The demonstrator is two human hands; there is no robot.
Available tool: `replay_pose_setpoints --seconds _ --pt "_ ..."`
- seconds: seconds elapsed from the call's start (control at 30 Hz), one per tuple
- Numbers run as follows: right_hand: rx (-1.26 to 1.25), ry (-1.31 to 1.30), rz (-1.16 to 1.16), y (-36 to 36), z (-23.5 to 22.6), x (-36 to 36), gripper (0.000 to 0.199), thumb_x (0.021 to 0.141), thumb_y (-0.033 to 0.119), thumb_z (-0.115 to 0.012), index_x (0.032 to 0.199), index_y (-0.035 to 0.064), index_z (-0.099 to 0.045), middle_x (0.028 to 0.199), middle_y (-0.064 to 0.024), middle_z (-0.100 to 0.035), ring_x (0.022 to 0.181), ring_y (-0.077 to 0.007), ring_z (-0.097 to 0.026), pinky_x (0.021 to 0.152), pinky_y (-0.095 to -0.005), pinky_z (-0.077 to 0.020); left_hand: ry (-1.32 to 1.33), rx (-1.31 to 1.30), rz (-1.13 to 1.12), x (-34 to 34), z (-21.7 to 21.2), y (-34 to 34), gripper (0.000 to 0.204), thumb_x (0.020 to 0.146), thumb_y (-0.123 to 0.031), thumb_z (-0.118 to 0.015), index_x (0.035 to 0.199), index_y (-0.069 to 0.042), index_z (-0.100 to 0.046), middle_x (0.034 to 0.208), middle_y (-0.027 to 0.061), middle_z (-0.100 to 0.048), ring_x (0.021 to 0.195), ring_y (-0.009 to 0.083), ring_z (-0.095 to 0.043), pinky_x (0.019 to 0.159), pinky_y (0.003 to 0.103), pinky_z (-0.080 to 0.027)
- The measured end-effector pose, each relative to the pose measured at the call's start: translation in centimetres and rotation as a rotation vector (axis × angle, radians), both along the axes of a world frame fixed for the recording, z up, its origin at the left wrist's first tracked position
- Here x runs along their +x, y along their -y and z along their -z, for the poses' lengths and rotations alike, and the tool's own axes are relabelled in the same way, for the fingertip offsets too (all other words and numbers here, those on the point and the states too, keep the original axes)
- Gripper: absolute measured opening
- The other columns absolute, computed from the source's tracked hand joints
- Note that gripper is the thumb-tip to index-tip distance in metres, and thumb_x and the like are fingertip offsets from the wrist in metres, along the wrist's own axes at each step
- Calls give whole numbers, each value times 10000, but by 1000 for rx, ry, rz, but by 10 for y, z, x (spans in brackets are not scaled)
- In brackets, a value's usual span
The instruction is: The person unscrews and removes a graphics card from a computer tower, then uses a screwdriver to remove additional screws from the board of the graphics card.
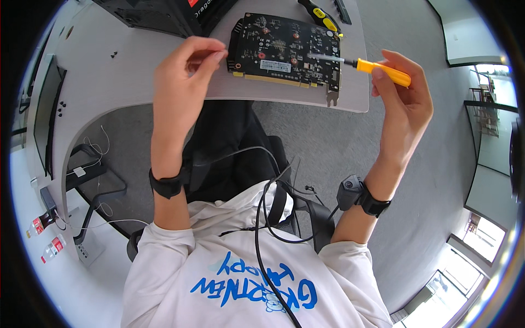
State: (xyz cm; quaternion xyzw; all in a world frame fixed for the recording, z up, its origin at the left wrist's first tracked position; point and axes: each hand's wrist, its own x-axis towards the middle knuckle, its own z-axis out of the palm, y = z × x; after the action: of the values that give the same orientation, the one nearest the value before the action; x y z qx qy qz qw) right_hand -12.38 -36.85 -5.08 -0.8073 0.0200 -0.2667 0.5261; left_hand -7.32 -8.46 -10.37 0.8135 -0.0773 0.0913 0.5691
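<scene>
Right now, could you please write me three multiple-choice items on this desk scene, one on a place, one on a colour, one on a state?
1. Where does the circuit board lie?
A. on the grey desk
B. on the floor
C. in a lap

2. What colour is the handle of the screwdriver in the right hand?
A. blue
B. yellow
C. red

3. How is the left hand?
A. flat on the desk
B. gripping the board
C. raised, fingertips pinched together

Answers: 1 A, the board rests near the desk's edge; 2 B, the handle is yellow; 3 C, the fingers meet above the desk.
</scene>
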Motion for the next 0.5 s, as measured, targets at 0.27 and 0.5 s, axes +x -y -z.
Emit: replay_pose_setpoints --seconds 0.27,0.5 --pt "77 -51 21 5 -8 1 240 883 75 -819 1093 7 -723 834 -33 -695 635 -57 -602 550 -179 -466 -118 -9 -167 -2 16 -29 112 972 -102 -699 1034 -10 -713 946 48 -748 810 113 -679 760 251 -528" --pt "90 6 -97 9 -25 17 193 890 77 -823 1042 6 -726 790 -6 -650 608 -27 -509 536 -170 -369 52 287 -324 5 24 -38 95 950 -119 -710 1019 -54 -708 907 39 -717 713 139 -637 652 289 -496"
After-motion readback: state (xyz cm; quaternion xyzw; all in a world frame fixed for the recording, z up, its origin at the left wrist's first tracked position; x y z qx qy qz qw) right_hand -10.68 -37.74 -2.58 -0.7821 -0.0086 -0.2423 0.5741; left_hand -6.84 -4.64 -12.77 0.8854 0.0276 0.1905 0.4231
